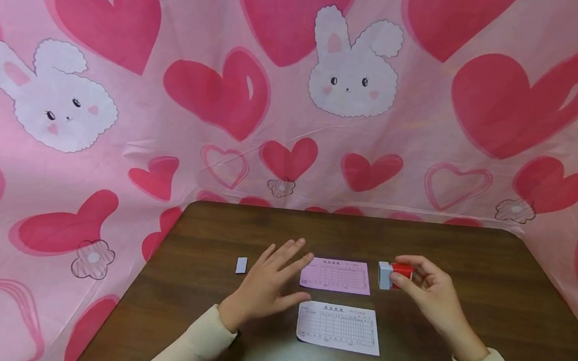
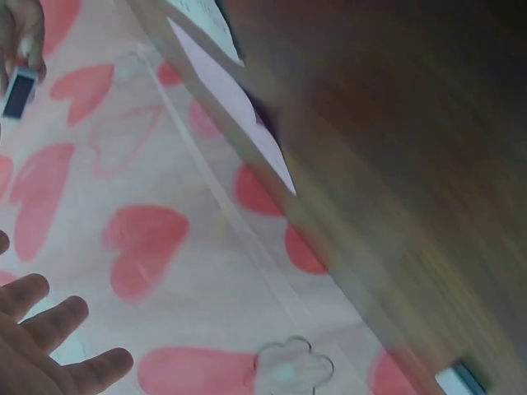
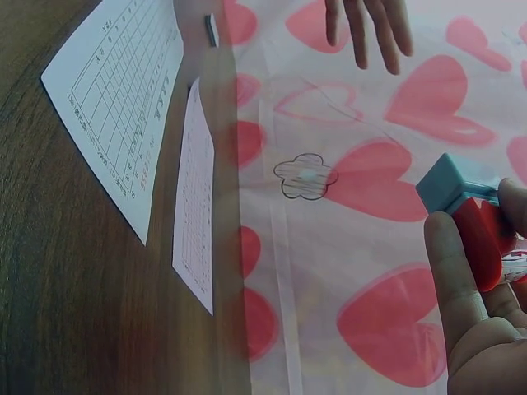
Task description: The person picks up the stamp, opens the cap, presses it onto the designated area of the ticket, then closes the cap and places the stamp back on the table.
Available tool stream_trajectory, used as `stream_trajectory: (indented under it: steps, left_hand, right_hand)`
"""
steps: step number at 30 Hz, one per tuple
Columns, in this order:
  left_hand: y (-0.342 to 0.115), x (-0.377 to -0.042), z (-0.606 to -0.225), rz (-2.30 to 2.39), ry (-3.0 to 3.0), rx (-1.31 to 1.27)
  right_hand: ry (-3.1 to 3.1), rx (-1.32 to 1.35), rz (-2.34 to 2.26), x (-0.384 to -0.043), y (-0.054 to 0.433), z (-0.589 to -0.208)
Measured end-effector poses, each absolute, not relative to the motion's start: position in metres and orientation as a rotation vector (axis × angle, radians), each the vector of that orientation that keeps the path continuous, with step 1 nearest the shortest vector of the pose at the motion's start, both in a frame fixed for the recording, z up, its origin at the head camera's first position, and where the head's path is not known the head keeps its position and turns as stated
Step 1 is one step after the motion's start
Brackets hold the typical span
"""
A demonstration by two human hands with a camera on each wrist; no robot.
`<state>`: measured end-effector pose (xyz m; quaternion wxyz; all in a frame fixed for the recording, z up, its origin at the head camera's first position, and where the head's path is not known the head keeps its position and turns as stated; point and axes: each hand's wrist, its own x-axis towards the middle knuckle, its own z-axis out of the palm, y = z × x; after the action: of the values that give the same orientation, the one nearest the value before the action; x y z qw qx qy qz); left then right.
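Observation:
My right hand [image 1: 436, 296] grips a red and grey self-inking stamp [image 1: 401, 276] above the table, right of the forms. The stamp lies sideways, its grey end toward the left; the left wrist view shows a dark rectangular face on the stamp [image 2: 19, 93]. My left hand [image 1: 272, 282] hovers with spread fingers and holds nothing. By its fingertips lie a pink printed form [image 1: 337, 276] and, nearer me, a white printed form [image 1: 338, 327]. A small flat white piece [image 1: 241, 265], dark at its side in the left wrist view, lies left of that hand.
The brown wooden table [image 1: 201, 236] has rounded far corners. A pink cloth [image 1: 284, 111] with hearts and rabbits hangs behind it and along its sides. The corners of both forms curl up slightly from the table.

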<state>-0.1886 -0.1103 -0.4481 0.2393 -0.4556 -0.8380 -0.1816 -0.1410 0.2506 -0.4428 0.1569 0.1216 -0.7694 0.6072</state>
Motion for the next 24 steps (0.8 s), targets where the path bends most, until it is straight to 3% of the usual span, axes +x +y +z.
stream_trajectory:
  steps: [24]
  left_hand:
    - [-0.079, -0.165, -0.471, -0.148, -2.713, -1.509]
  right_hand:
    - [-2.207, 0.36, 1.725, -0.141, 0.252, -0.443]
